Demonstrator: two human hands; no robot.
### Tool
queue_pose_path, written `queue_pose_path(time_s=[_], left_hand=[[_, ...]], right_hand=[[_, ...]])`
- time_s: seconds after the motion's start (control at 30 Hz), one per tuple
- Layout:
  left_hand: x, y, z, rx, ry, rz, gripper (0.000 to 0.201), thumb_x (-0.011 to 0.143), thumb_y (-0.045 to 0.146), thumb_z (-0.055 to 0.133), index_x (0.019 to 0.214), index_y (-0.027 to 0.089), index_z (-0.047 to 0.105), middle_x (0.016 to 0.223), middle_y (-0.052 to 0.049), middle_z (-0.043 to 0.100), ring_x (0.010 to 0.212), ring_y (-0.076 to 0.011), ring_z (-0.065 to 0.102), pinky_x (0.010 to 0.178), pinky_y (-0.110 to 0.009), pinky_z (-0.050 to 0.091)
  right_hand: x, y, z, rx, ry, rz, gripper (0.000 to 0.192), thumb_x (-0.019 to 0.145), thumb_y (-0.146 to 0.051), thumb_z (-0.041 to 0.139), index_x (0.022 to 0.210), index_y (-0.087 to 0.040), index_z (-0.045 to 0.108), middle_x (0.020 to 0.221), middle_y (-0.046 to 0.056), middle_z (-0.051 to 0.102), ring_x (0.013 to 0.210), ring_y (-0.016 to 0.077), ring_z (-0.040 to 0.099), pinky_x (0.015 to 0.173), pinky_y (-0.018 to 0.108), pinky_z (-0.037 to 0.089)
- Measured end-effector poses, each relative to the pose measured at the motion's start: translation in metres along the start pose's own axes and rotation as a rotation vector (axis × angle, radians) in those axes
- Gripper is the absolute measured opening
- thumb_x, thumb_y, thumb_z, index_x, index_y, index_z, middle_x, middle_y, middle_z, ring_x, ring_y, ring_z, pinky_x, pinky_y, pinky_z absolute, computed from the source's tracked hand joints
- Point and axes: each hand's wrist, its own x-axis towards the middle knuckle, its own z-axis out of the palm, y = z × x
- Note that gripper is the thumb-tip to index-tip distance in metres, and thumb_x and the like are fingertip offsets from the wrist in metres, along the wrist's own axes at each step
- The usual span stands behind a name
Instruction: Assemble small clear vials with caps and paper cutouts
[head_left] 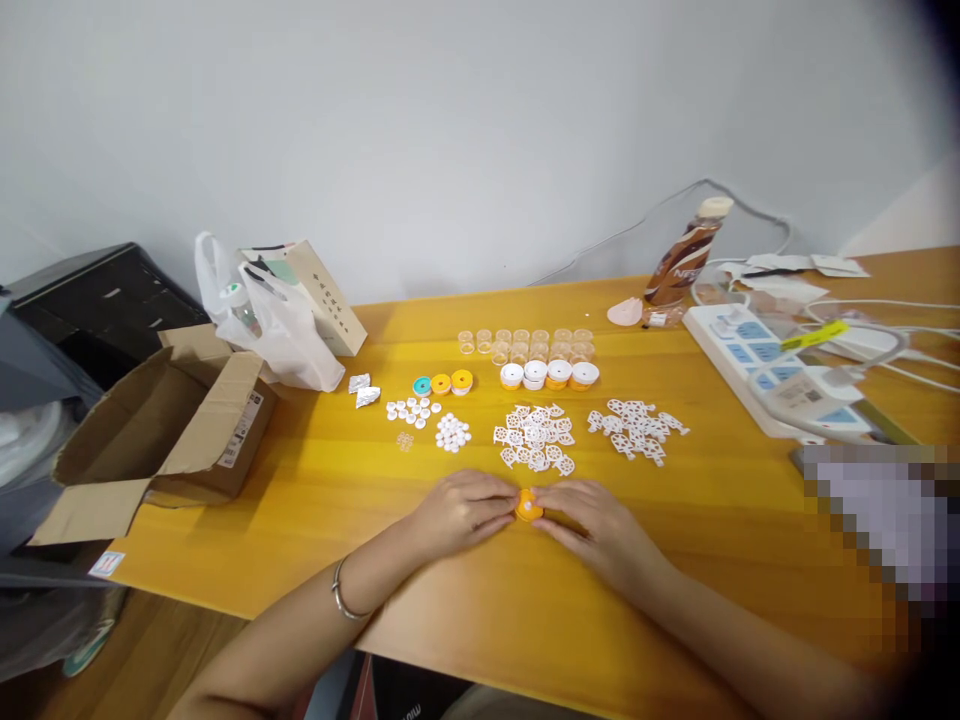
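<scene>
A small round orange plastic piece (528,508) with a white spot at its centre is between my hands, near the table's front edge. My left hand (463,512) pinches its left side. From the right, the fingers of my right hand (596,525) hold it too, one fingertip close to the white centre. Beyond my hands lie a pile of white cut-out plastic parts (534,437) and a second such pile (637,430). White round caps (547,374) with orange ones stand in a row behind, in front of several clear cups (519,345).
Small white discs (453,433), teal and orange rings (442,384) and crumpled foil (367,396) lie left of centre. An open cardboard box (217,450) and a plastic bag (289,335) stand left. On the right are a bottle (686,255) and a power strip (739,350) with cables.
</scene>
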Motion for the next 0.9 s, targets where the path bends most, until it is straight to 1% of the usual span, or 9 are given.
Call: queue_pose_path(time_s=[0.1, 0.27, 0.47, 0.6, 0.9], left_hand=[[-0.001, -0.0007, -0.0001, 0.02, -0.003, 0.053, 0.021, 0.084, 0.02, 0.051, 0.102, 0.017, 0.061, 0.099, -0.006, 0.067, 0.092, -0.0131, 0.062, 0.082, -0.028, 0.046], [0.0001, 0.0, -0.0029, 0.039, -0.013, 0.059, 0.027, 0.086, 0.019, 0.048, 0.112, 0.02, 0.056, 0.101, -0.005, 0.068, 0.095, -0.0111, 0.061, 0.088, -0.029, 0.041], [0.0008, 0.0017, -0.0046, 0.097, -0.063, 0.071, 0.026, 0.087, 0.019, 0.047, 0.111, 0.02, 0.057, 0.104, -0.006, 0.066, 0.097, -0.012, 0.06, 0.088, -0.03, 0.039], [0.0015, 0.0032, -0.0053, 0.131, -0.077, 0.072, 0.025, 0.087, 0.02, 0.046, 0.11, 0.02, 0.057, 0.104, -0.006, 0.066, 0.096, -0.0126, 0.06, 0.088, -0.031, 0.037], [0.0034, 0.0073, -0.0061, 0.196, -0.077, 0.072, 0.024, 0.088, 0.02, 0.045, 0.108, 0.02, 0.058, 0.102, -0.005, 0.066, 0.093, -0.012, 0.06, 0.089, -0.032, 0.036]], right_hand=[[-0.0011, 0.0009, -0.0003, -0.025, -0.008, -0.012, 0.018, 0.082, -0.023, 0.054, 0.099, -0.025, 0.061, 0.098, 0.004, 0.07, 0.089, 0.02, 0.063, 0.078, 0.036, 0.046], [-0.0019, 0.0017, -0.0007, -0.053, -0.004, -0.049, 0.018, 0.084, -0.022, 0.052, 0.098, -0.026, 0.062, 0.1, 0.003, 0.07, 0.089, 0.0188, 0.064, 0.077, 0.035, 0.044], [-0.0022, 0.0017, -0.0019, -0.109, -0.023, -0.068, 0.018, 0.085, -0.023, 0.051, 0.099, -0.027, 0.063, 0.102, 0.003, 0.07, 0.091, 0.0196, 0.064, 0.077, 0.036, 0.04], [-0.0025, 0.0026, -0.001, -0.133, -0.026, -0.08, 0.019, 0.086, -0.024, 0.051, 0.1, -0.027, 0.063, 0.102, 0.002, 0.07, 0.091, 0.0199, 0.064, 0.078, 0.037, 0.038], [-0.0047, 0.0062, 0.0031, -0.15, 0.011, -0.125, 0.017, 0.085, -0.022, 0.052, 0.093, -0.026, 0.067, 0.1, 0.003, 0.071, 0.09, 0.0204, 0.064, 0.076, 0.038, 0.043]])
